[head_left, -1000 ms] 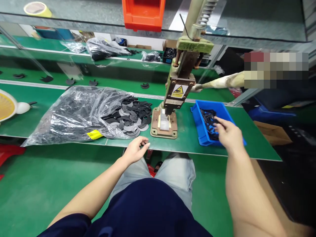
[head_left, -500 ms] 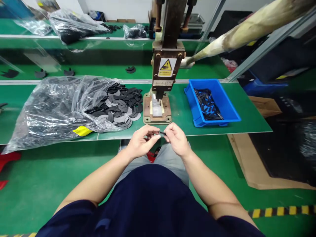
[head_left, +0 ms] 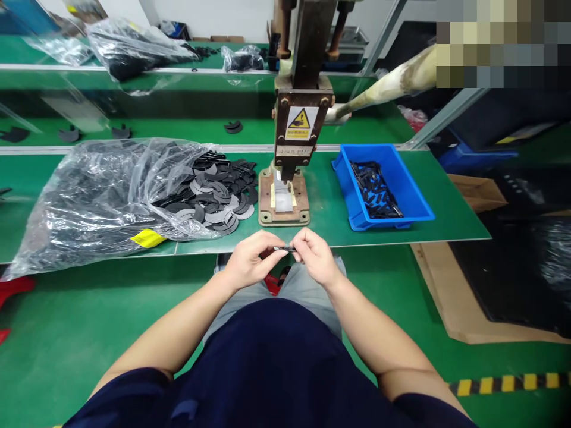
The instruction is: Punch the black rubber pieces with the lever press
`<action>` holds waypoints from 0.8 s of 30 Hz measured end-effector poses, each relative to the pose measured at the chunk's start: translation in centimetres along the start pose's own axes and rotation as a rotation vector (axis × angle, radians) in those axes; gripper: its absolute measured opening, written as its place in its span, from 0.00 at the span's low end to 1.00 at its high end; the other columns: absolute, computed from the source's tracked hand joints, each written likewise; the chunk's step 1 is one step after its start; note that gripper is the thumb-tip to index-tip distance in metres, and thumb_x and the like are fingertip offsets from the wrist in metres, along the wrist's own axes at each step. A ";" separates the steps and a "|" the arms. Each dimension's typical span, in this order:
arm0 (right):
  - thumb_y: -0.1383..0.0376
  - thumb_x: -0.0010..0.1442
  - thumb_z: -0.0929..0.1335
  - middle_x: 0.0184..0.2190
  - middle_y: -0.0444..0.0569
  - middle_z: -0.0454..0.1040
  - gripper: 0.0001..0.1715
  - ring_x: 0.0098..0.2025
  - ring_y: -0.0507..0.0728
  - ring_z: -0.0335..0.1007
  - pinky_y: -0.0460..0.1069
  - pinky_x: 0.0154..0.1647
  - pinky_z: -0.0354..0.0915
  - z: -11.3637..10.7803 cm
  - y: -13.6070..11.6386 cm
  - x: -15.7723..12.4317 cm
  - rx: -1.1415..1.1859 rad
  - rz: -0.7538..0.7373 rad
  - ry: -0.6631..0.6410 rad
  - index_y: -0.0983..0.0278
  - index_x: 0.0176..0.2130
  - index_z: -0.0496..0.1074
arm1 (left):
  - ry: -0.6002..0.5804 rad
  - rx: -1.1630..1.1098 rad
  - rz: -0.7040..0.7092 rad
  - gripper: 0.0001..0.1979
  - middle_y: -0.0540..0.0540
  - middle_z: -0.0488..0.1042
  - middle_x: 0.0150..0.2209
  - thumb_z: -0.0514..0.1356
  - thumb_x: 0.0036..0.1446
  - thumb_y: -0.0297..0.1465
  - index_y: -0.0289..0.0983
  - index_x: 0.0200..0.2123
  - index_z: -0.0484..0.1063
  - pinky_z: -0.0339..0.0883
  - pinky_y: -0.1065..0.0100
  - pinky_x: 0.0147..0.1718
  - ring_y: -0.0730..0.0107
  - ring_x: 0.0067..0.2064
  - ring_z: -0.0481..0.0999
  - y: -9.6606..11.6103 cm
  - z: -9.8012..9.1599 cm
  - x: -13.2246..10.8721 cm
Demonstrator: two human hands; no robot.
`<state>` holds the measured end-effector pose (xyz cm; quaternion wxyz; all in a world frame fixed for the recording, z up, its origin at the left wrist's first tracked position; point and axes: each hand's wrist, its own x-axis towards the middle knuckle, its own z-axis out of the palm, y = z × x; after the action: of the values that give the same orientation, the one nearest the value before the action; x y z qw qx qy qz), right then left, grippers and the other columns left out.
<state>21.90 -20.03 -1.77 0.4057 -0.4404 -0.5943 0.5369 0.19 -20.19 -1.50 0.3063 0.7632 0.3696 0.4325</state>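
Note:
Between my fingertips is a small, thin black part [head_left: 285, 249], held level just in front of the table edge. My left hand [head_left: 255, 259] pinches its left end between thumb and fingers. At its right end, my right hand [head_left: 313, 255] grips it with closed fingertips. Most of the part is covered by my fingers, so its exact shape is unclear. Directly beyond my hands stands a hand press [head_left: 297, 125] with a yellow warning label, its base [head_left: 265, 205] resting on the green table.
Left of the press, a clear plastic bag [head_left: 98, 190] spills many dark crescent-shaped pieces [head_left: 218, 193]. A blue bin [head_left: 410, 196] with small black parts [head_left: 377, 187] stands at the right. The press's long lever [head_left: 392, 80] reaches toward the upper right. Several dark pieces [head_left: 233, 126] lie behind.
Both hands have come slightly lower and nearer to me, shifting a little left with the black part. My fingers have closed nearer together around it.

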 end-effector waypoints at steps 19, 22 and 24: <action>0.31 0.62 0.57 0.28 0.44 0.71 0.40 0.32 0.50 0.76 0.51 0.45 0.81 -8.6 -24.4 8.9 -0.401 -0.868 0.357 0.61 0.35 0.73 | -0.187 0.712 -0.008 0.17 0.41 0.81 0.54 0.57 0.71 0.30 0.44 0.54 0.83 0.73 0.59 0.53 0.54 0.58 0.79 -9.5 -1.7 13.2; 0.36 0.66 0.65 0.27 0.42 0.67 0.30 0.30 0.51 0.71 0.53 0.42 0.81 -8.1 -21.9 8.3 -0.372 -0.924 0.395 0.58 0.32 0.66 | -0.232 0.739 0.020 0.17 0.41 0.80 0.55 0.57 0.71 0.30 0.45 0.55 0.83 0.73 0.59 0.53 0.53 0.58 0.78 -9.3 -1.7 13.6; 0.45 0.68 0.71 0.27 0.40 0.67 0.24 0.31 0.50 0.72 0.55 0.46 0.80 -7.9 -19.4 7.6 -0.363 -0.953 0.391 0.58 0.31 0.63 | -0.236 0.725 0.032 0.17 0.41 0.80 0.55 0.55 0.72 0.30 0.45 0.55 0.83 0.73 0.59 0.54 0.55 0.58 0.78 -9.5 -1.9 13.7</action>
<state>25.63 -11.21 18.37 0.6244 -0.2766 -0.7248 0.0905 0.54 -3.46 -2.21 0.0502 0.8723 0.4488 0.1874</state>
